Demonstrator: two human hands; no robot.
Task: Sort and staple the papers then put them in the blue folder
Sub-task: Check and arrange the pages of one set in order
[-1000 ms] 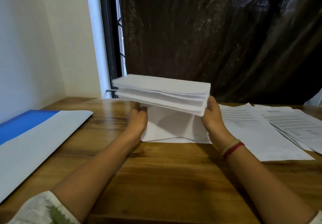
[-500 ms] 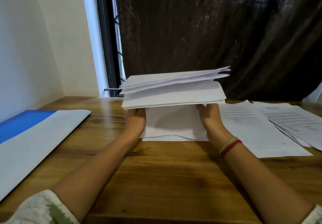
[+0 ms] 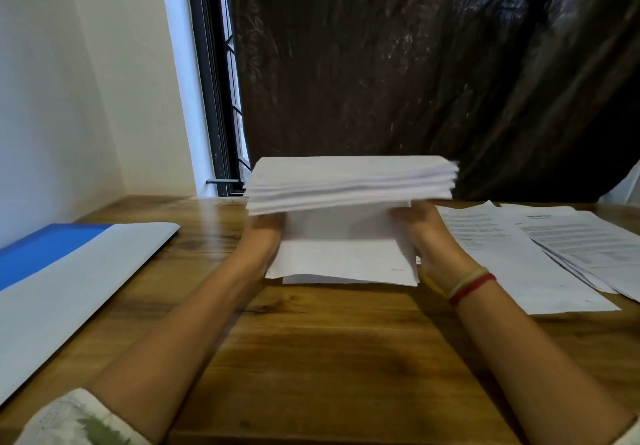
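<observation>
Head view: papers [image 3: 349,185] gripped at each end by left hand [image 3: 263,237] and right hand [image 3: 420,233] over the desk [image 3: 329,340], blue folder [image 3: 45,254] well to the left; fanned edges, so risk of sheets slipping askew when tapped.

You wore the single wide-angle camera on your head; it looked forward and down from the near edge of the wooden table [image 3: 329,358], close over it, with the paper stack [image 3: 349,181] mid-frame and the dark curtain [image 3: 415,64] and window frame [image 3: 211,81] straight ahead
</observation>
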